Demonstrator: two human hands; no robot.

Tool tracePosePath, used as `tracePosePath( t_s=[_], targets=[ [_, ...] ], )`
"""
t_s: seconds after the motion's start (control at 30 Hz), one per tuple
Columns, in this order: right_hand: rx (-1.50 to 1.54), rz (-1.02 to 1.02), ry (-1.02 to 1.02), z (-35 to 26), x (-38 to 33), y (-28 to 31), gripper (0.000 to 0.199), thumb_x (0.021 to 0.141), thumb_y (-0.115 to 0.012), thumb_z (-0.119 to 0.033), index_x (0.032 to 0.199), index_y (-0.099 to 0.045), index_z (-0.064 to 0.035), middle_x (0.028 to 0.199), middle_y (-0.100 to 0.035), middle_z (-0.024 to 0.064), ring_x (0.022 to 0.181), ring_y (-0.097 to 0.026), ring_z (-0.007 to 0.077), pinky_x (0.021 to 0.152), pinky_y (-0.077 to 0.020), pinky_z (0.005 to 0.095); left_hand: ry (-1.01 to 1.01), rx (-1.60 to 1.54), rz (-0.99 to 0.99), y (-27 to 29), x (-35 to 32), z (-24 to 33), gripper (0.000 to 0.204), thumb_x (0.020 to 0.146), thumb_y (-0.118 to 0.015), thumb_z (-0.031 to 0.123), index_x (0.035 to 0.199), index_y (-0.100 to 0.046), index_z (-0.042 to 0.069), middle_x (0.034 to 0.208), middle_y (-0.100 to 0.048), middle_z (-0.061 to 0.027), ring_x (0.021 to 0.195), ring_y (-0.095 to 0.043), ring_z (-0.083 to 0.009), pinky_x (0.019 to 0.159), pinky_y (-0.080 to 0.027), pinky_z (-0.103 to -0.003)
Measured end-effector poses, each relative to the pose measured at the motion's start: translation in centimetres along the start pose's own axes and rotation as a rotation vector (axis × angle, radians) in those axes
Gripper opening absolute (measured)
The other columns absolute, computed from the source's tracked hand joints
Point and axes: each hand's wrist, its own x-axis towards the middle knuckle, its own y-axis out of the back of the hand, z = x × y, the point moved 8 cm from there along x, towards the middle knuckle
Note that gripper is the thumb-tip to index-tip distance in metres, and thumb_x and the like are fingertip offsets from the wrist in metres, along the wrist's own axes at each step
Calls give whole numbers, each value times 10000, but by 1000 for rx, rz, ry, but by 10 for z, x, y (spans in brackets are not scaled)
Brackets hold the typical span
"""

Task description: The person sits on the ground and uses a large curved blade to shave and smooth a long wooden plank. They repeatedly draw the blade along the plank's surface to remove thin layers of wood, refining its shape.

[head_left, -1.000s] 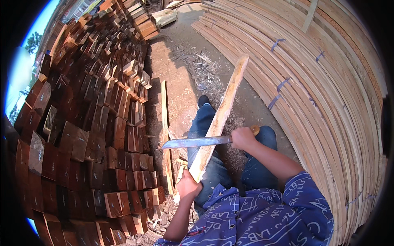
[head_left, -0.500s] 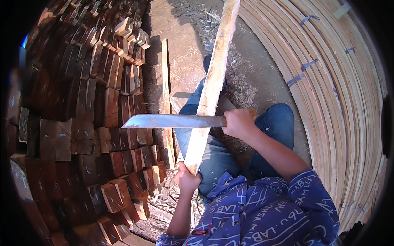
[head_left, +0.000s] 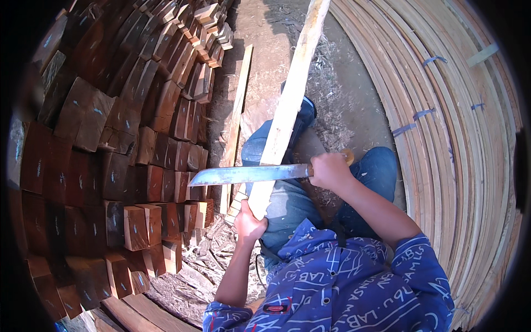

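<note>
My left hand is closed round the near end of a long, pale wooden plank with rough edges. The plank slants away from me over my bent leg, its far end running out at the top of the view. In my right hand is the handle of a machete, whose butt shows past my fist. Its broad blade lies crosswise over the plank, not far beyond my left hand, with the tip pointing left. I cannot tell whether the blade touches the wood.
Stacked dark timber blocks rise on the left. Long boards tied with bluish straps lie piled on the right. A narrow wooden strip rests on the ground beside the blocks. Wood chips litter the ground near my left forearm.
The view has shifted, so the block stack shows differently. The machete blade now crosses the plank nearer to my left hand and tilts slightly, tip lower. Both grips stay the same.
</note>
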Motion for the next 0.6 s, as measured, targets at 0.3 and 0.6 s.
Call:
tracePosePath(
  t_s=[0.3, 0.6],
  targets=[
    [-211, 125, -231, 80, 16, 65, 169, 685, -703, -209, 745, -714, -51, 753, -701, 183, 750, -710, 348, 696, -561, 455, -54, -11, 65, 6, -5, -6, 435, 635, -673, 144, 1006, -481, 21, 824, -667, -261, 786, -658, -463, 729, -533, -523],
    [21, 77, -331, 60, -8, 42, 226, 752, -687, -244, 795, -726, -26, 779, -693, 227, 773, -692, 409, 760, -560, 476, -43, 28, 23, 8, -5, -7, 475, 650, -673, 196, 1009, -453, -24, 817, -658, -303, 770, -673, -457, 737, -542, -523]
  ],
)
